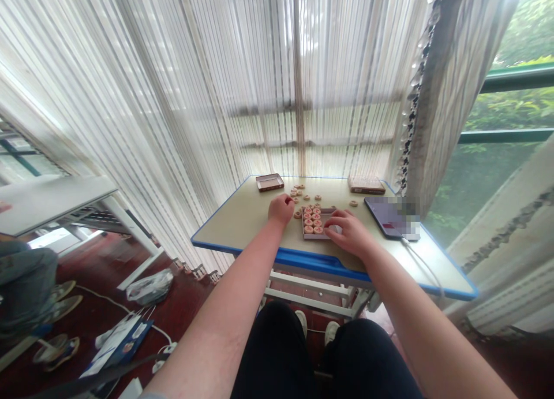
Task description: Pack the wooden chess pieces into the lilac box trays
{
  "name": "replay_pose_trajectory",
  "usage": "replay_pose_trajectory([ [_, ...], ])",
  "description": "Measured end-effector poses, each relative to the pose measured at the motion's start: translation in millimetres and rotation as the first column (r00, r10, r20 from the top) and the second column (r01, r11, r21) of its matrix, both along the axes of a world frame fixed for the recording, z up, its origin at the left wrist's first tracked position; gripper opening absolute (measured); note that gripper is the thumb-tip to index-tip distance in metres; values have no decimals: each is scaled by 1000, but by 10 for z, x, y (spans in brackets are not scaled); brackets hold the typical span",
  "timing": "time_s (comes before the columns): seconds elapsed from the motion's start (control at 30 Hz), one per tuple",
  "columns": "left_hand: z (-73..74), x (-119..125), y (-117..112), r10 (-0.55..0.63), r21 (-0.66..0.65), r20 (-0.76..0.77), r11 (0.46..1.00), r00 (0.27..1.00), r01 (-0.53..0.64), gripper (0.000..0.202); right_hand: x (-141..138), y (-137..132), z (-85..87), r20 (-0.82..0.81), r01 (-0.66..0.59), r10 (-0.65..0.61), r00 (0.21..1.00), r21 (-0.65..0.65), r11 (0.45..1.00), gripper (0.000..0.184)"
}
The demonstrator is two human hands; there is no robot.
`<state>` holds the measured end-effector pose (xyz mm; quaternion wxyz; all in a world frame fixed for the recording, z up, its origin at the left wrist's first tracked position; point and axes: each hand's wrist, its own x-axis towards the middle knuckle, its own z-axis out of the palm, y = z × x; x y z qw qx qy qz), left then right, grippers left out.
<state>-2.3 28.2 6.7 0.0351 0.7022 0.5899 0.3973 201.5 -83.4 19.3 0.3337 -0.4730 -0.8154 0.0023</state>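
Note:
My left hand (281, 209) is closed, its fingers curled beside loose round wooden Chinese chess pieces (299, 192); what its fingertips hold, if anything, is hidden. In front of me lies a shallow open box (312, 237). Pieces with red characters (308, 222) sit in rows along its left side. My right hand (347, 232) lies over the box's right part, its bent fingers gripping that side; the right edge is hidden beneath it.
An open box lid (269, 182) lies at the table's back left, and another flat box (366, 185) at the back right. A tablet (392, 217) with a white cable (422, 257) rests at right. Beyond the blue-edged table (234, 231) hang curtains. Another person's leg (28, 283) shows at far left.

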Motion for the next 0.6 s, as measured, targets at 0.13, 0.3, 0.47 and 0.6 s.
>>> replay_pose_trajectory([
  [0.13,5,-2,-6,-5,-10,4,1000,1000,5,17,-50,-21,1,-49,-33,32,998,-9,999,21],
  [0.3,12,-3,-15,-2,-28,6,1000,1000,3,17,-62,1,-35,-25,-80,79,997,-20,997,19],
  [0.47,0,-5,-1,-6,-27,9,1000,1000,7,16,-57,20,-54,-17,-84,84,996,-26,996,18],
  [0.6,-15,-7,21,-3,-32,21,999,1000,4,16,-59,14,-48,-20,-73,72,997,-19,997,19],
])
